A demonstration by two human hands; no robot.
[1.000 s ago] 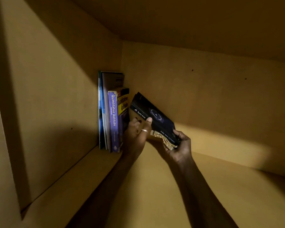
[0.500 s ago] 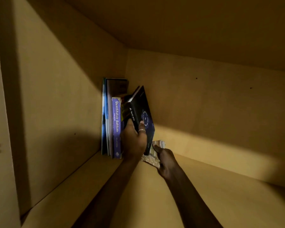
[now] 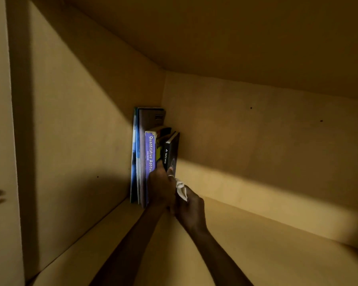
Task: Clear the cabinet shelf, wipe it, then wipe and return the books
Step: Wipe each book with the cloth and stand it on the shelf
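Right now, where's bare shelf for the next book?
Bare shelf board runs right of the black book along the back wall. Crowded only at the left corner: book row, left hand, right hand with cloth.

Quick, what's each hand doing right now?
Left hand: gripping the black book upright.
Right hand: holding a white cloth.
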